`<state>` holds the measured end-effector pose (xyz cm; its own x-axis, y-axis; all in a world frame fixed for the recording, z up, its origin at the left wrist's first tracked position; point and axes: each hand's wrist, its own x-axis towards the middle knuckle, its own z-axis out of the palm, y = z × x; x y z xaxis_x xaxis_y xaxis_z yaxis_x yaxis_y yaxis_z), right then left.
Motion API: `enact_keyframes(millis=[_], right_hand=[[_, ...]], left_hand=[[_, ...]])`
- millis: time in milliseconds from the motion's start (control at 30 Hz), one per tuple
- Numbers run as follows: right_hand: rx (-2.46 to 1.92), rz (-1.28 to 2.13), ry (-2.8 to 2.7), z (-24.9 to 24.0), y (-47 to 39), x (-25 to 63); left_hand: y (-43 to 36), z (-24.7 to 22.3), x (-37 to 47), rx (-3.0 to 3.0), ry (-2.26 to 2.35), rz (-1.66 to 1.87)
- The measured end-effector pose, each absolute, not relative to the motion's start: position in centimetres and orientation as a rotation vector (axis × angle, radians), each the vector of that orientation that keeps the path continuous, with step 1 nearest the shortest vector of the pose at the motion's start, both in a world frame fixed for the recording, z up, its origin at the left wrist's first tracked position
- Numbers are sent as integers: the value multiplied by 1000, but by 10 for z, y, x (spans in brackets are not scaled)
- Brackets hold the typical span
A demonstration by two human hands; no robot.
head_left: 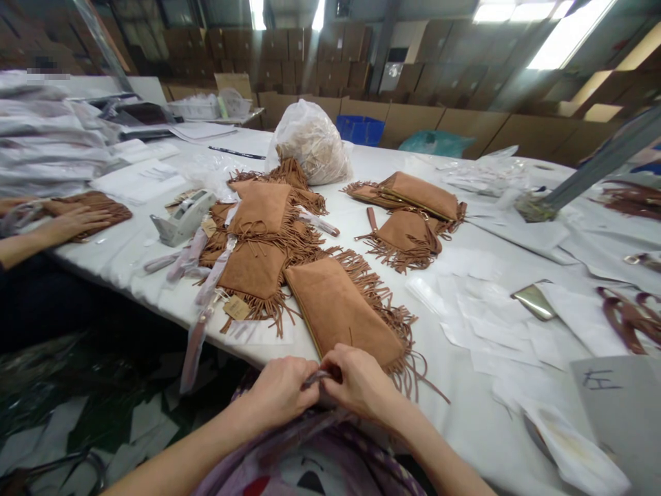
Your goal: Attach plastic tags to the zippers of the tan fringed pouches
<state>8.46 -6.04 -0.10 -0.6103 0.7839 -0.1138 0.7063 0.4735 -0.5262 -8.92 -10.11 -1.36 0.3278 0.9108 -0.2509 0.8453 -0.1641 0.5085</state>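
Close together at the table's front edge, my left hand (pixel 286 387) and my right hand (pixel 359 382) are both closed. They pinch a plastic-wrapped strap (pixel 316 377), whose length seems to trail over my lap; its exact ends are hidden. Just beyond them lies a brown suede bag (pixel 343 303) with fringe along its far side and a zip along its left edge. To its left are stacked fringed bags (pixel 253 269), with a paper tag (pixel 236 308) on the lower one. Another wrapped strap (pixel 206 303) hangs over the table edge there.
A tape dispenser (pixel 184 217) stands beside the stack. More fringed bags (pixel 413 207) lie behind, near a stuffed plastic bag (pixel 310 141). On the right are a phone (pixel 534 301), white papers (pixel 480 317) and brown straps (pixel 627 317). At left, another person's hand (pixel 77 220) rests on brown fringe.
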Motion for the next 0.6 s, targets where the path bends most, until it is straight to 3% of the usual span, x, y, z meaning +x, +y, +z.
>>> enact_keyframes(millis=[133, 300, 600], right_hand=[[-1301, 639, -2561, -11, -73, 81], [-1163, 476, -2514, -25, -91, 87], [-985, 157, -2449, -46, -109, 93]], left_hand=[[-102, -23, -91, 1962, 1588, 188], [-102, -39, -88, 1263, 1283, 495], [-106, -52, -87, 712, 1026, 436]])
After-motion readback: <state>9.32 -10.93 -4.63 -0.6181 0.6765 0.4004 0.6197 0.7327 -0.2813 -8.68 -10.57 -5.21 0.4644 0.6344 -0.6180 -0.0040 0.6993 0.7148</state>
